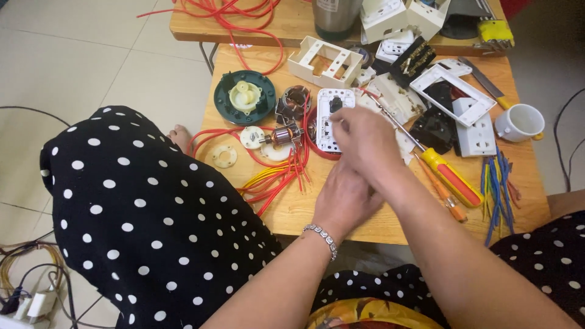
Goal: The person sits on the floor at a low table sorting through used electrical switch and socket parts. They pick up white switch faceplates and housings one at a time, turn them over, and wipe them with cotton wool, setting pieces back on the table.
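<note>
The right hand (365,141), fingers bent, pinched the lower edge of a white rectangular plastic socket module (334,119) resting over a shallow red dish (317,146); the left hand (344,198) lay beneath it, its grip hidden, so open or closed could not be told; a slip might have tipped the module into the copper-wound motor armature (285,135) and red and yellow wires (277,180) just beside; the yellow-and-red-handled screwdriver (448,173) crowded the right; bare wooden table (298,210) remained only near the front edge.
</note>
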